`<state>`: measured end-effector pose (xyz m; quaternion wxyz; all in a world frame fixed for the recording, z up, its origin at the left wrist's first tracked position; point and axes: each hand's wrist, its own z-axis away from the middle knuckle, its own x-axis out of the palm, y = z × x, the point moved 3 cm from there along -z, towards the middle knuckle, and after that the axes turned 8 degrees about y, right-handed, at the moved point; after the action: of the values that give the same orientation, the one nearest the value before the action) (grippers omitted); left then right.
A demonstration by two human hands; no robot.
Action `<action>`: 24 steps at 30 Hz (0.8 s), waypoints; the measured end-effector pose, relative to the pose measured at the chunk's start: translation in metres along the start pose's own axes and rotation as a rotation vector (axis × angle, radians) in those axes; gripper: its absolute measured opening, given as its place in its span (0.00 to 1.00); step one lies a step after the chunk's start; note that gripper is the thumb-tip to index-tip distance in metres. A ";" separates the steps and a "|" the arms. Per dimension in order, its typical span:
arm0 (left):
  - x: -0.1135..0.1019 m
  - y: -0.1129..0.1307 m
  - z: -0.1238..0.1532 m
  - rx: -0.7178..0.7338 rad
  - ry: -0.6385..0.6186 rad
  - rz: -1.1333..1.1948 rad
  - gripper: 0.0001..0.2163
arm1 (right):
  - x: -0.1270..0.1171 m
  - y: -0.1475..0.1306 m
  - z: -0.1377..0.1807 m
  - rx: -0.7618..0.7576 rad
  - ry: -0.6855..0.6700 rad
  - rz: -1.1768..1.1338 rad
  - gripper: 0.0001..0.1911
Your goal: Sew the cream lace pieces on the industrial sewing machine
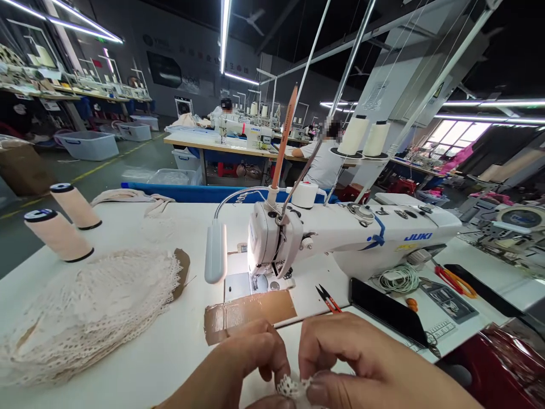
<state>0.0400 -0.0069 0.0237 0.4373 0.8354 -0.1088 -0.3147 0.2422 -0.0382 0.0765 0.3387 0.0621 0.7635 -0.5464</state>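
My left hand (242, 363) and my right hand (366, 369) meet at the bottom edge of the head view, fingers curled. Both pinch a small piece of white lace (293, 389) between them. Just beyond the hands lies a strip of brown tape (249, 312) on the white table (170, 341). A white JUKI sewing machine (353, 238) stands behind it, its needle area lit by a small lamp (216, 251). A heap of white lace (85, 312) lies to the left of my hands.
Two cream thread cones (63, 224) lie at the far left. Red-handled snips (327, 298), a black phone (387, 311), orange scissors (457, 281) and a coiled cable (398, 278) sit right of the machine. Other people work at sewing tables behind.
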 end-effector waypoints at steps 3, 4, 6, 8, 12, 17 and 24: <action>0.002 -0.020 -0.005 -0.113 0.062 -0.157 0.04 | 0.007 0.024 -0.023 0.182 0.010 0.007 0.07; 0.001 -0.031 -0.007 -0.155 0.085 -0.274 0.05 | 0.014 0.037 -0.034 0.234 0.010 0.047 0.08; -0.002 -0.052 -0.012 -0.225 0.130 -0.523 0.08 | 0.029 0.061 -0.057 0.240 0.066 0.200 0.08; -0.005 -0.068 -0.014 -0.232 0.147 -0.680 0.09 | 0.042 0.078 -0.075 0.238 0.103 0.241 0.10; -0.009 -0.072 -0.011 -0.038 0.232 -0.792 0.07 | 0.057 0.091 -0.087 0.255 0.161 0.283 0.11; -0.007 -0.061 -0.008 0.283 0.158 -0.787 0.15 | 0.057 0.091 -0.081 0.274 0.227 0.347 0.11; -0.008 -0.065 -0.008 0.253 0.140 -0.744 0.14 | 0.058 0.082 -0.050 -0.086 0.308 0.704 0.03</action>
<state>0.0328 0.0406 -0.0210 0.1936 0.8845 0.1935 -0.3779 0.2135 0.0223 -0.0137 0.3893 0.3875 0.7595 -0.3486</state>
